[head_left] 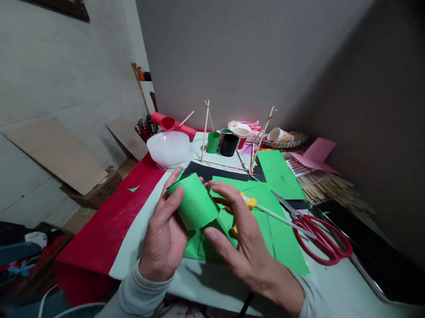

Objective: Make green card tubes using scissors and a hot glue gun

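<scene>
A green paper-covered cylinder (193,202) is held tilted over the table in my left hand (168,227), whose thumb presses on its near side and whose fingers go behind it. My right hand (243,238) is just right of the cylinder, thumb and fingers apart, with nothing visible between them. Behind the right hand's fingers, a yellow glue gun (249,202) lies partly hidden on green paper sheets (288,240). Red-handled scissors (321,238) lie open to the right of the sheets.
A stick frame (206,131) stands at the back beside a green cup (213,142) and a black cup (229,145). A translucent bowl (169,149) is at back left. On the right are a dark tablet (374,250), wooden sticks (324,186) and folded pink paper (319,154).
</scene>
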A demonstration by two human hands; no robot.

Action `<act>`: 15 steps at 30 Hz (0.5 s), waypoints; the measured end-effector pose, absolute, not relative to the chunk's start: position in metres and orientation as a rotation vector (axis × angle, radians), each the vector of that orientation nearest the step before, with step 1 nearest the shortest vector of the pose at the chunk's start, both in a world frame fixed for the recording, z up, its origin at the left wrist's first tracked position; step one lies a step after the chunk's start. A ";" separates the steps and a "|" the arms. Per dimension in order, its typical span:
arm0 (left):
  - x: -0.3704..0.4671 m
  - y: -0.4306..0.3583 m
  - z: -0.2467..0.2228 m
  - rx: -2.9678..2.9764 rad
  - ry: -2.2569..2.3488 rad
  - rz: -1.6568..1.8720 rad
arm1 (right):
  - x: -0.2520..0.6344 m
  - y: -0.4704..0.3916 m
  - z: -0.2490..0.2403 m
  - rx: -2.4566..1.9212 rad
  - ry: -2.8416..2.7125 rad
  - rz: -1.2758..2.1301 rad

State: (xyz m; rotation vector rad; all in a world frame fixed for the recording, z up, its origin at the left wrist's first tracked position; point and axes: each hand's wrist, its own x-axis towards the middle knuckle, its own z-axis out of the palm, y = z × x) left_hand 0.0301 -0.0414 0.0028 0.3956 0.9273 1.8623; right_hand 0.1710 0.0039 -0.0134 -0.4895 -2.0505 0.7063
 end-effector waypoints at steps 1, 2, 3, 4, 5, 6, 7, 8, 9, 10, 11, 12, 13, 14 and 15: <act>0.026 -0.042 0.005 0.462 0.946 1.833 | 0.178 0.009 -0.009 -0.497 -2.061 0.661; 0.020 -0.042 0.008 0.534 0.965 1.800 | 0.186 0.015 -0.005 -0.521 -2.075 0.601; 0.015 -0.042 0.011 0.609 0.982 1.765 | 0.195 0.021 -0.002 -0.561 -2.090 0.526; 0.009 -0.042 0.014 0.682 1.001 1.733 | 0.205 0.029 0.000 -0.607 -2.113 0.445; 0.003 -0.042 0.017 0.752 1.023 1.712 | 0.214 0.037 0.001 -0.674 -2.147 0.380; -0.002 -0.042 0.020 0.815 1.054 1.695 | 0.224 0.044 0.000 -0.748 -2.181 0.334; -0.007 -0.041 0.023 0.876 1.097 1.671 | 0.234 0.050 -0.001 -0.840 -2.216 0.313; -0.011 -0.040 0.027 0.941 1.149 1.637 | 0.242 0.056 -0.004 -0.929 -2.258 0.310; -0.015 -0.039 0.030 1.016 1.205 1.593 | 0.249 0.059 -0.007 -1.010 -2.302 0.316; -0.018 -0.037 0.033 1.104 1.266 1.548 | 0.255 0.062 -0.011 -1.083 -2.345 0.326; -0.020 -0.035 0.036 1.209 1.331 1.502 | 0.258 0.063 -0.014 -1.140 -2.390 0.337; -0.022 -0.033 0.038 1.331 1.401 1.464 | 0.260 0.062 -0.017 -1.184 -2.433 0.348; -0.024 -0.030 0.040 1.464 1.476 1.435 | 0.259 0.061 -0.020 -1.221 -2.473 0.366; -0.025 -0.028 0.041 1.602 1.553 1.414 | 0.257 0.059 -0.023 -1.250 -2.506 0.385; -0.025 -0.025 0.042 1.737 1.633 1.395 | 0.254 0.057 -0.024 -1.275 -2.533 0.403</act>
